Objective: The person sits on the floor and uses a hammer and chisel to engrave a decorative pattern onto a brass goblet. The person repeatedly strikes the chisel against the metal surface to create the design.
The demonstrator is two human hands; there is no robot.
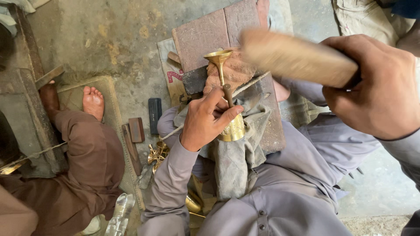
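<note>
left hand (205,120) gripping brass goblet (228,109) by stem, lying it on cloth (238,153) over lap, cup end pointing away; right hand (376,87) clamping round blurry wooden mallet (297,57) above it; another person's bare foot (93,101) resting off left

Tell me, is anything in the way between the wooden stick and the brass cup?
Nothing visible. The right hand holds the stick raised above the cup, with open air between them. The left hand grips the cup lower down, on its stem.
</note>
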